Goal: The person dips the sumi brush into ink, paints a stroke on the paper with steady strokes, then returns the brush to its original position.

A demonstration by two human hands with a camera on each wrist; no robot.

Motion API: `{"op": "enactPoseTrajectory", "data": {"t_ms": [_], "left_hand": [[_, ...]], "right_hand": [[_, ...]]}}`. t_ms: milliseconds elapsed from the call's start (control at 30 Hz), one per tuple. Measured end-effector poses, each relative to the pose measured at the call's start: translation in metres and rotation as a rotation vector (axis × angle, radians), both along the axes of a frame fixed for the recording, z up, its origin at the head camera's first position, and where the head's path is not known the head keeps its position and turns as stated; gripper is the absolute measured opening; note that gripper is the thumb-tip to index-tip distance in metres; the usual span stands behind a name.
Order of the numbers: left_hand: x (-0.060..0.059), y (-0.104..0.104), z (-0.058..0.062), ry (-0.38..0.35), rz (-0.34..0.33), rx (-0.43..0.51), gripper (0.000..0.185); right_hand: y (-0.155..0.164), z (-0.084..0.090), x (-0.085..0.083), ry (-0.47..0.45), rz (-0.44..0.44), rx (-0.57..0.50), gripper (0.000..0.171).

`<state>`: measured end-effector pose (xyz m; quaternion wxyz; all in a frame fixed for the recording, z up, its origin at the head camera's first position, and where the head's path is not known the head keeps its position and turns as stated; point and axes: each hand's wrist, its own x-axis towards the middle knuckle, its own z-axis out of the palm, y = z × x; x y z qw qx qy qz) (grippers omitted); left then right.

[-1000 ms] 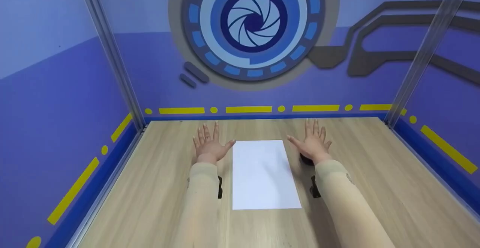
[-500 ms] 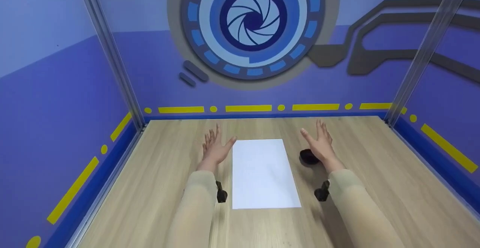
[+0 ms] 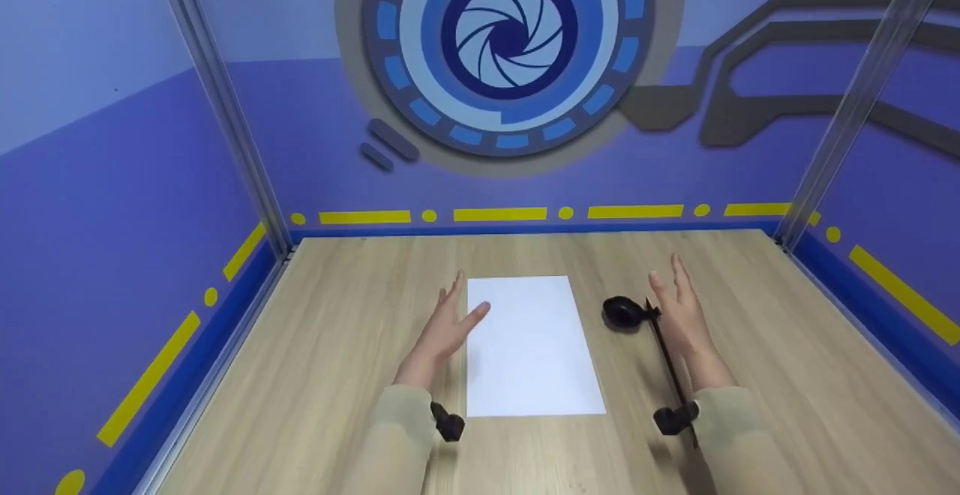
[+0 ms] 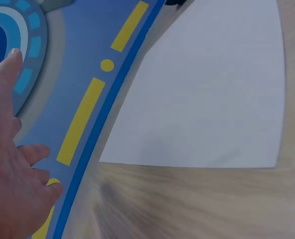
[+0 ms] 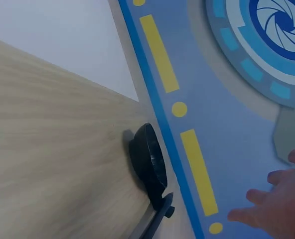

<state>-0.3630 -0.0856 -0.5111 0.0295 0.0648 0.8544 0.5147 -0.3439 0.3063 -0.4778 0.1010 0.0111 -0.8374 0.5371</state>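
A white sheet of paper (image 3: 529,345) lies flat in the middle of the wooden table (image 3: 337,360); the left wrist view shows it too (image 4: 207,94). My left hand (image 3: 448,322) hovers at the sheet's left edge, fingers straight, holding nothing. A black magnifying glass (image 3: 624,313) lies just right of the paper, its thin handle (image 3: 666,356) running back toward my right wrist. My right hand (image 3: 679,307) is beside it on the right, turned on edge with fingers straight and empty. In the right wrist view the round black lens (image 5: 148,162) lies near the wall, my fingers (image 5: 282,199) off to the right.
Purple walls with yellow dashes (image 3: 499,215) close in the table at the back and both sides. Metal posts (image 3: 225,105) stand in the back corners. Small black camera mounts sit on both wrists (image 3: 448,426).
Both hands turned from palm-down to edge-on and drew back toward me. The right hand shifted right, uncovering the magnifying glass and its handle.
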Motion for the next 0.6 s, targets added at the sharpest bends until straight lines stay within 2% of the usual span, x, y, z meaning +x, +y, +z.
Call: {"op": "enactPoseTrajectory", "data": {"t_ms": [233, 400, 600], "left_hand": [[0.019, 0.010, -0.016, -0.016, -0.074, 0.012, 0.090], [0.027, 0.015, -0.029, -0.002, -0.126, -0.029, 0.076], [0.031, 0.015, -0.040, -0.009, -0.152, -0.059, 0.070]], "right_hand": [[0.012, -0.006, 0.018, -0.023, 0.018, -0.056, 0.074], [0.020, -0.008, 0.024, -0.014, 0.039, -0.011, 0.071], [0.032, -0.012, 0.032, -0.006, 0.068, 0.027, 0.066]]}}
